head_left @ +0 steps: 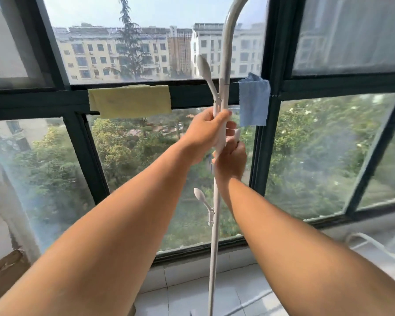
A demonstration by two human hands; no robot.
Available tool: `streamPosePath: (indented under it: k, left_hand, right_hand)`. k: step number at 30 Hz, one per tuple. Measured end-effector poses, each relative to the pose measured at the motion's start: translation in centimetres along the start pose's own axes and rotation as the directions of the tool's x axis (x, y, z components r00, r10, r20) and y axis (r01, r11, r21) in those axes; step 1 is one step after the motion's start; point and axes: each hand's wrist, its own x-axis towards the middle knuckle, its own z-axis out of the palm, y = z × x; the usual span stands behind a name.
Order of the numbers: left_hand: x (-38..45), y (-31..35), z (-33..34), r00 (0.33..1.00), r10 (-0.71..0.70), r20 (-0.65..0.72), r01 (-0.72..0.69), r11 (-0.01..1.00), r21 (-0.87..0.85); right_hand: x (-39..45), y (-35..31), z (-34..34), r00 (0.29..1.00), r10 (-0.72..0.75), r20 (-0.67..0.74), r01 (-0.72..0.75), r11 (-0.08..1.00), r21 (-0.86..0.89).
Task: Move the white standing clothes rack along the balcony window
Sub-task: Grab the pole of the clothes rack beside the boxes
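Both forearms reach in; left hand (205, 131) and right hand (230, 160) are wrapped around the white rack pole (214, 224), dead centre by the window. Risk: the hook (204, 67) at 12 o'clock may snag the blue cloth (253, 101) at 1 o'clock.

1. The white clothes rack (215, 224) is a thin pole standing almost upright, from the bottom centre of the frame to the top.
2. Its upper part is a grey metal tube that curves to the right.
3. Two white paddle-shaped hooks stick out on its left side, pointing up-left.
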Motion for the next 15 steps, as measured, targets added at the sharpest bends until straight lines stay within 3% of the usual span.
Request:
streamPosePath:
  k: [6, 12, 15]
  left_hand:
    - [0.6, 1.3, 1.9, 0.997, -0.001, 0.073, 0.024, 0.949, -0.315]
    - [0.1, 2.7, 5.0, 0.997, -0.065, 0.051, 0.08, 0.919, -0.385]
    - [-0.5, 2.9, 7.0, 0.994, -0.072, 0.08, 0.1, 0.886, -0.452]
  right_hand:
    - [-0.6, 0.0, -0.7, 0.985, -0.045, -0.166, 0.045, 0.999, -0.004]
    - [-0.3, -1.0, -2.9, 0.96, -0.045, -0.275, 0.056, 0.998, 0.034]
    - [-0.2, -1.0, -5.1, 0.954, -0.066, -0.292, 0.055, 0.998, -0.043]
